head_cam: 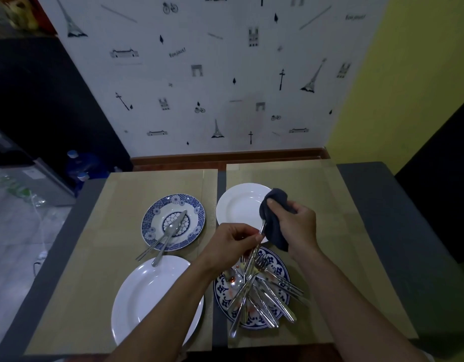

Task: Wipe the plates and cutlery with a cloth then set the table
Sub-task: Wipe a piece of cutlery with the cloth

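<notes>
My left hand pinches the handle of a piece of cutlery. Its upper end is wrapped in the dark grey cloth that my right hand grips. Both hands hover over the near edge of a white plate. Below them a blue patterned plate with red smears holds a pile of several forks and spoons. To the left, another blue patterned plate carries a few pieces of cutlery. A large white plate sits at the near left.
The plates lie on tan placemats over a dark table pushed against a patterned wall. Blue water bottles stand on the floor at the left. Bare mat shows at the right and far side.
</notes>
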